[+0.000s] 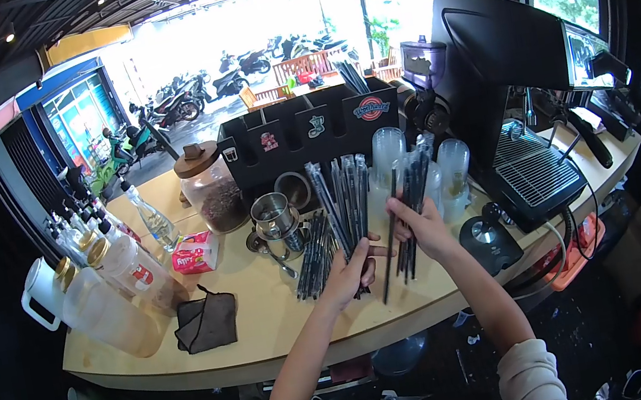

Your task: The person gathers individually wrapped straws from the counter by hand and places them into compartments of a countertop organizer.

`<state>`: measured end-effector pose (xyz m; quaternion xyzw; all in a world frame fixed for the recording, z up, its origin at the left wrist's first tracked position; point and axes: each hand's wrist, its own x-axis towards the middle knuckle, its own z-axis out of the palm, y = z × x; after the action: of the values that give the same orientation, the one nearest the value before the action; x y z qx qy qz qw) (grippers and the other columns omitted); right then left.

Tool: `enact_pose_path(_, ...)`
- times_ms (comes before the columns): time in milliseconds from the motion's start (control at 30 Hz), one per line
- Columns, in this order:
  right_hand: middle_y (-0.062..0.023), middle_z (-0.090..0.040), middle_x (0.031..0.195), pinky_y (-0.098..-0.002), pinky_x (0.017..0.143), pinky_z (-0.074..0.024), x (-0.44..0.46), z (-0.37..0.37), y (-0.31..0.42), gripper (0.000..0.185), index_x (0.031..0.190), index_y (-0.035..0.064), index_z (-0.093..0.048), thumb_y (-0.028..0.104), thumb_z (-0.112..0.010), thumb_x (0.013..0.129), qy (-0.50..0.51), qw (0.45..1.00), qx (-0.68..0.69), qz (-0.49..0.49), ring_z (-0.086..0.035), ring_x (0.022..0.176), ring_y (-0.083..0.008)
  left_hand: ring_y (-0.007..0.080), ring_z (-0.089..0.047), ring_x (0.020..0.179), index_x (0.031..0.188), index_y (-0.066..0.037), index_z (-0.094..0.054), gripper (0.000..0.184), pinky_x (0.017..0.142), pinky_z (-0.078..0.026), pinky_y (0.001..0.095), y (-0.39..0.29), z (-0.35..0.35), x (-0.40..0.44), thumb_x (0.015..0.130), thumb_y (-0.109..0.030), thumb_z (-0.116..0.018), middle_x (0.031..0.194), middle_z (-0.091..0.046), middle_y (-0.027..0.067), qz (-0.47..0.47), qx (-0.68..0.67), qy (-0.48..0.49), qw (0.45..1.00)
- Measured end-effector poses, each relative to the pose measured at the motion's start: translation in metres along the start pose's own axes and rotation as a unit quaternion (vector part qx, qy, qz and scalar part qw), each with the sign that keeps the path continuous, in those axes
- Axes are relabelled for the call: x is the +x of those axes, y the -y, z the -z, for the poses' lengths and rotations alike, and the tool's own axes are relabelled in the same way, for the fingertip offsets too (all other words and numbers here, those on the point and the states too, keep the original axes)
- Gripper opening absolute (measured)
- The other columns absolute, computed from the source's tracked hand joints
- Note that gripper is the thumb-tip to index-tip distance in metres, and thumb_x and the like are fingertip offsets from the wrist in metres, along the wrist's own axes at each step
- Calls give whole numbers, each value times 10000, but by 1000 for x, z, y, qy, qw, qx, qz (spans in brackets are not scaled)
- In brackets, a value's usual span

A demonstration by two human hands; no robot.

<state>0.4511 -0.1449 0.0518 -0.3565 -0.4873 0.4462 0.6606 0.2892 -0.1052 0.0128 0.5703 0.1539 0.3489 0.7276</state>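
My left hand (347, 274) is closed around an upright bundle of black wrapped straws (345, 196), above the wooden counter (277, 347). Just to its right, my right hand (422, 225) grips a second bundle of similar straws (419, 168), tilted slightly. One straw (388, 265) of that bundle slants down apart from the others, near the left fingers. Left of my left hand, a loose pile of wrapped straws (314, 259) lies on the counter. Clear plastic cups (389, 146) stand behind my right hand, partly hidden by the straws.
Behind stands a black organizer (311, 144) with stickers. Left of it are a bean jar (211, 193), metal cup (276, 217), tissue pack (195, 253), dark cloth (207, 322) and plastic pitcher (103, 317). An espresso machine (477, 72) and a black tamping stand (489, 244) occupy the right.
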Motion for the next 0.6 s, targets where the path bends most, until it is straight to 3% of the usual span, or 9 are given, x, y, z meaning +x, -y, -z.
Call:
enact_pose_path(67, -14, -481, 636, -233, 382, -337, 5, 0, -7, 148, 822, 48, -477, 181, -522, 872, -33, 996, -18, 77, -398, 406, -84, 37, -344, 419, 1088, -16, -444, 293, 413, -317, 187, 2, 0, 0, 929, -255, -386, 844, -612, 154, -8, -7, -6, 1000)
enact_pose_path(133, -7, -458, 618, -242, 375, -344, 3, -2, -3, 169, 847, 46, -463, 206, -500, 884, -30, 995, -35, 87, -393, 392, -101, 48, -377, 431, 1033, 1, -472, 287, 419, -334, 192, 2, -1, -1, 928, -254, -391, 840, -611, 148, -21, 13, -8, 1000)
enact_pose_path(233, 6, -431, 586, -224, 362, -321, -3, -10, 10, 156, 890, 45, -454, 180, -528, 868, -19, 999, 17, 42, -381, 387, -78, 54, -422, 456, 1003, 5, -518, 303, 434, -363, 199, 6, 1, 1, 922, -263, -403, 843, -625, 124, -45, 80, -28, 995)
enact_pose_path(400, 32, -417, 533, -195, 328, -240, -4, -22, 19, 210, 849, 16, -486, 110, -657, 769, -47, 998, -37, -4, -352, 372, -22, 71, -471, 500, 986, 14, -533, 300, 461, -387, 204, 5, -3, -2, 916, -255, -420, 853, -626, 115, -38, 85, -24, 995)
enact_pose_path(600, 34, -435, 522, -183, 332, -246, -1, -17, 7, 166, 822, 25, -499, 75, -646, 765, -60, 997, -51, -6, -353, 378, -19, 123, -561, 585, 1027, 34, -502, 296, 507, -451, 234, 7, -6, -5, 913, -229, -430, 892, -620, 146, -48, 70, -11, 996)
